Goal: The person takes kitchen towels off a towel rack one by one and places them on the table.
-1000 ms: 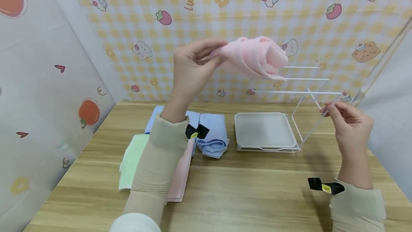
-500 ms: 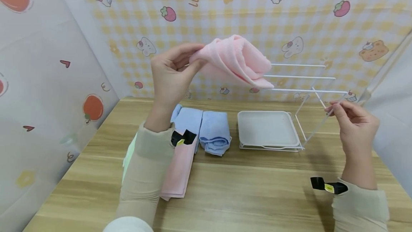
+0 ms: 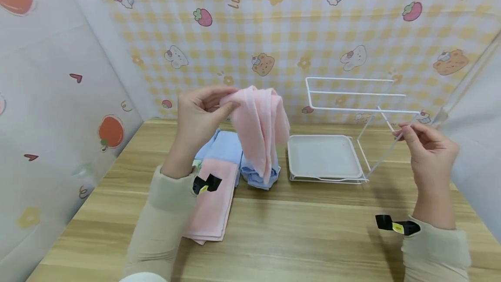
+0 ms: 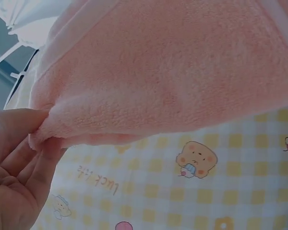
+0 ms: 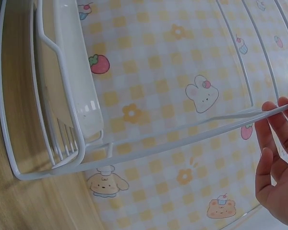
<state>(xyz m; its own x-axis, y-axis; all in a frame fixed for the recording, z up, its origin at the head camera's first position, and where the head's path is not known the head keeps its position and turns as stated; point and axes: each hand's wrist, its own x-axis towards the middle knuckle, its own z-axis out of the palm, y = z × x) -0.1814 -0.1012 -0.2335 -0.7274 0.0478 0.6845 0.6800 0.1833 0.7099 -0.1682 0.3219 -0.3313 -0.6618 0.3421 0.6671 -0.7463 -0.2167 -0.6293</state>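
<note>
In the head view my left hand (image 3: pixel 199 119) pinches a pink towel (image 3: pixel 254 121) by one end, and its folds droop to the right and down over the folded towels. The left wrist view shows the same towel (image 4: pixel 173 72) large, its corner between thumb and fingers. My right hand (image 3: pixel 432 153) grips the slanting side bar of a white wire rack (image 3: pixel 364 110). Close up in the right wrist view, the fingers of that hand (image 5: pixel 283 158) hold the thin white bar (image 5: pixel 182 140). The rack's top rails carry nothing.
A pale tray (image 3: pixel 325 156) sits in the rack's base. Left of it lie a folded pink towel (image 3: pixel 213 199), a folded blue towel (image 3: pixel 225 145) and another blue one (image 3: pixel 258 182), partly covered. A patterned cloth (image 3: pixel 235 34) hangs behind the wooden table (image 3: pixel 305 229).
My left hand has moved left and down, away from the rack. The pink towel, earlier held up in front of the top rails, now hangs downward. My right hand stays on the rack.
</note>
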